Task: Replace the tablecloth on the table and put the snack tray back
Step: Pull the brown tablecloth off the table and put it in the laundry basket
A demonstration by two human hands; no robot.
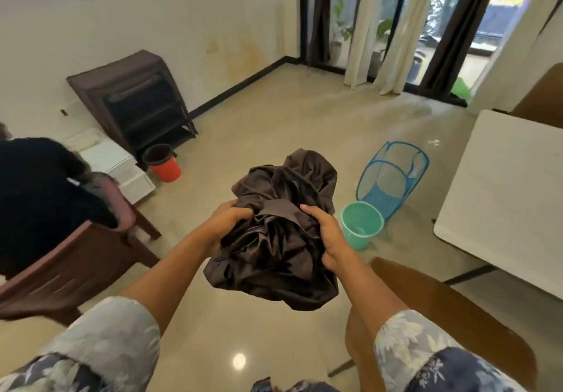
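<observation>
A crumpled dark brown tablecloth [280, 227] is bunched into a ball in front of me, above the floor. My left hand [227, 222] grips its left side with curled fingers. My right hand [330, 236] grips its right side the same way. The white table [511, 196] stands at the right with a bare top. No snack tray is in view.
A blue mesh laundry basket [396, 175] and a green bucket [361, 224] stand on the floor just beyond the cloth. A brown chair [451, 309] is at my right. At the left are a seated person [33, 196], a wooden chair [91, 257], a red bin [164, 164] and a dark shelf [137, 102].
</observation>
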